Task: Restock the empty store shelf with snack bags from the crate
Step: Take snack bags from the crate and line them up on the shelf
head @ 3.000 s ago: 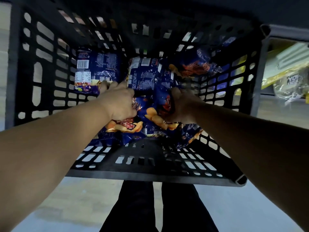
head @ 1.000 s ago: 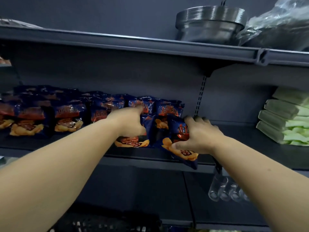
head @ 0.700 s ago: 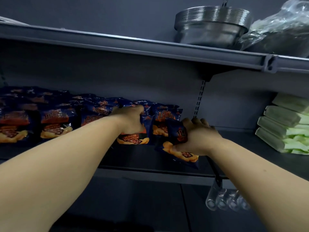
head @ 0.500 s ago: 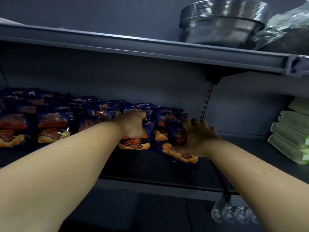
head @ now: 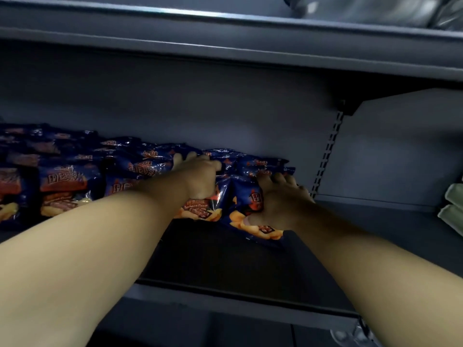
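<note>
The dark metal shelf holds a row of glossy, crinkled blue snack bags. The left hand grips 1 bag; the right hand clutches another bag at the row's right end.

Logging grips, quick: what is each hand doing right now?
Left hand: fingers laid over a snack bag on the shelf; grip cannot be told.
Right hand: gripping another snack bag.
</note>
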The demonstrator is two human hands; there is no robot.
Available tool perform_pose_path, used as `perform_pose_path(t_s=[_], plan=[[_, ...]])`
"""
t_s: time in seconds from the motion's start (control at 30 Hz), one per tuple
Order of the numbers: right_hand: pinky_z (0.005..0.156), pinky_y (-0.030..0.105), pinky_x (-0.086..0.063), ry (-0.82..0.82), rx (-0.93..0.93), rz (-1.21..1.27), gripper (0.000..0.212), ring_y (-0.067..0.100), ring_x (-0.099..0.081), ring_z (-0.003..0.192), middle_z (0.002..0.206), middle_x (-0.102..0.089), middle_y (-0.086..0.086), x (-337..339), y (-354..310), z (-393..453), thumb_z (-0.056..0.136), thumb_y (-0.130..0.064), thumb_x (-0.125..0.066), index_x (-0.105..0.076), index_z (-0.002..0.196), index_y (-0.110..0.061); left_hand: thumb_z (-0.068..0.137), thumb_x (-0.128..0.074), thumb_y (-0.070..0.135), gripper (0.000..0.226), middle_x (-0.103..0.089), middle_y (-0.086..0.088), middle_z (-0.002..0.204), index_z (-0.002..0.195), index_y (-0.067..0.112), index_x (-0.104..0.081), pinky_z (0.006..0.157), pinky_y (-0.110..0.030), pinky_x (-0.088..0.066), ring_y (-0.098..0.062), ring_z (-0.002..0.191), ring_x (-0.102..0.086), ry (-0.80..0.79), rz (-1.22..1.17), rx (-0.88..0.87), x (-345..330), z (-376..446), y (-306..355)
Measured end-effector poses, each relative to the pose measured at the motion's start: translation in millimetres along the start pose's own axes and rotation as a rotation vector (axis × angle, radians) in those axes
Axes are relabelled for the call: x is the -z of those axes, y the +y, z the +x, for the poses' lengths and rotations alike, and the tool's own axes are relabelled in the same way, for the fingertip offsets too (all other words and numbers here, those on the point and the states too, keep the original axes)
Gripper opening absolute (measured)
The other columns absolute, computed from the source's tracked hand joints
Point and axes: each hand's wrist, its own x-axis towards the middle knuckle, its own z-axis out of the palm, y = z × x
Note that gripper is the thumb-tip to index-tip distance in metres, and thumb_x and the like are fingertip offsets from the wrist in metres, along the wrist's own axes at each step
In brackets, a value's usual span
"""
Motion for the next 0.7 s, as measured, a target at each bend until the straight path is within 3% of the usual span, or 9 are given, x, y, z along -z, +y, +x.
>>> perform_pose_path(t_s=[0.4, 0.7], plan=[[0.103, 0.047, -0.035, 0.076, -0.047, 0.018, 0.101, 0.031, -0.031, 0.13, 0.142, -0.03, 0.009, -18, -1, 28, 0.069, -0.07, -0.067, -0.021, 0.145, -0.021, 0.087, -0.062, 0.03, 0.063, -0.031, -0.004, 0.147, 0.144, 0.034, -0.035, 0.113, -0.06, -0.001, -0.032, 0.136, -0.02, 0.023, -0.053, 0.017, -8, 3, -3], [0.107, 0.053, -0.033, 0.047, -0.104, -0.002, 0.114, 0.035, -0.026, 0.136, 0.147, -0.026, 0.012, -26, 1, 27, 0.066, -0.074, -0.066, -0.008, 0.149, -0.022, 0.087, -0.06, 0.03, 0.064, -0.034, -0.004, 0.146, 0.144, 0.029, -0.032, 0.113, -0.061, 0.003, -0.03, 0.136, -0.024, 0.121, -0.035, -0.001, -19, 0, -4]])
